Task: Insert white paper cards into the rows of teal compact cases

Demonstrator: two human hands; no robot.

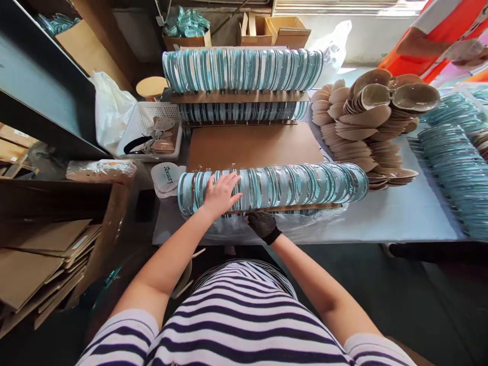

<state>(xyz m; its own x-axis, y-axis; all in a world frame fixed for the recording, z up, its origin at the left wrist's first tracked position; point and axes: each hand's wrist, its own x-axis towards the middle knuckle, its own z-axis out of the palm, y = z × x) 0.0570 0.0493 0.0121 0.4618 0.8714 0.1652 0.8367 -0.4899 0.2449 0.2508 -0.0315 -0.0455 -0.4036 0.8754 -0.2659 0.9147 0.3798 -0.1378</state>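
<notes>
Roughly midway, I'd judge: two full back rows (244,68) of teal packs are stacked at 12 o'clock, and a front row (297,184) stands on edge along the tabletop (400,213), at 6 o'clock from the cardboard sheet (255,145). Left to do, it seems: the loose packs (453,168) at 3 o'clock and the brown cups (366,127) piled at 2 o'clock. The left hand (221,195) lies flat on the front row's left end, grip wide, fingers spread, pressing rather than clasping. The right hand (264,226), in a black glove, is tucked under the row's near side. Its fingers are hidden, so I cannot tell its grip.
</notes>
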